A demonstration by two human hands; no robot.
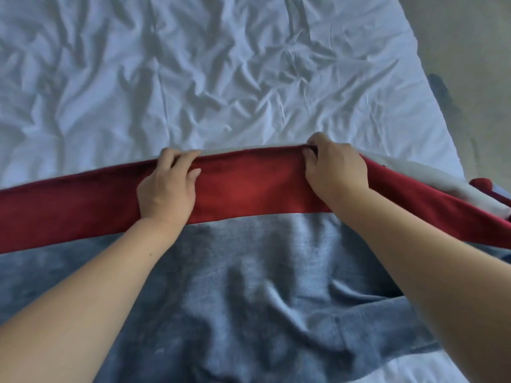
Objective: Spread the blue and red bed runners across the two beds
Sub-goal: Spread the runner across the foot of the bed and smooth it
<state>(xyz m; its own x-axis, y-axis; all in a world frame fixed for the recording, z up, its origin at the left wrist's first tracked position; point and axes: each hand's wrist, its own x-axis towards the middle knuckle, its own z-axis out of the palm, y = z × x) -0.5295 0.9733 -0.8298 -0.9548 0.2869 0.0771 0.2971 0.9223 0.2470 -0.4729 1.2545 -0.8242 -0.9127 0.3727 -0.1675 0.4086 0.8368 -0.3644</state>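
Wrinkled white sheet (221,64) is seen over most of the bed, from the far side down to mid-frame; another strip of it is exposed at bottom right. Beige floor (470,29) is visible past the bed's right edge, with a dark patch (442,89) on it close to the mattress.

Bed runner (249,258) is laid across the bed's width on the near side, running off frame on the left. Two parts are made out: red band (249,192) along the far edge, blue section (235,286) directly below it, joined along a straight line. Blue section is creased and bunched, mostly toward the lower right.

Left hand (166,186) is placed on the red band, fingers curled over its far edge, thumb laid on the top face; the edge is gripped. Right hand (331,167) is clenched on the same far edge further right, cloth pinched between curled fingers and thumb. Red band is pulled fairly flat between the two hands.

Right of the right hand, the runner is turned over and a pale underside (414,175) is exposed; the end is bunched at the bed's right edge. How far it hangs over that edge cannot be told
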